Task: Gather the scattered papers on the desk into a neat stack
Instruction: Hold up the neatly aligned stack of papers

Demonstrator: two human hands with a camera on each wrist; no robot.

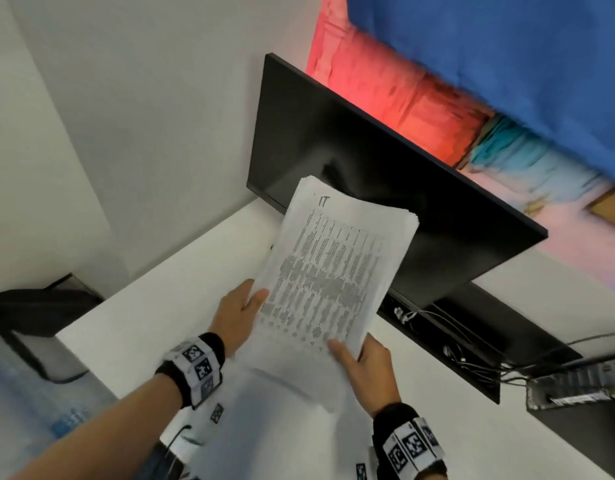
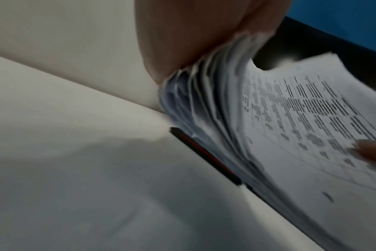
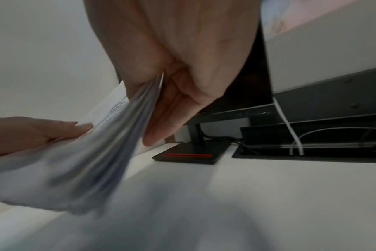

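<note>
A thick stack of printed papers [image 1: 333, 265] hangs tilted above the white desk [image 1: 167, 306], in front of the monitor. My left hand [image 1: 242, 313] grips its left edge, thumb on the top sheet. My right hand [image 1: 359, 358] grips the near right corner, thumb on top and fingers underneath. In the left wrist view the stack's edge [image 2: 206, 108] shows several loosely fanned sheets under my left hand [image 2: 204, 34]. In the right wrist view my right hand [image 3: 172, 81] pinches the blurred stack [image 3: 92, 152], and the left hand [image 3: 43, 130] holds its far side.
A black monitor [image 1: 368, 168] stands behind the stack; its base [image 3: 191, 155] with a red stripe sits on the desk. A cable tray [image 1: 472, 348] with wires and a grey box [image 1: 576, 386] lie to the right. A black chair [image 1: 32, 317] stands at the left.
</note>
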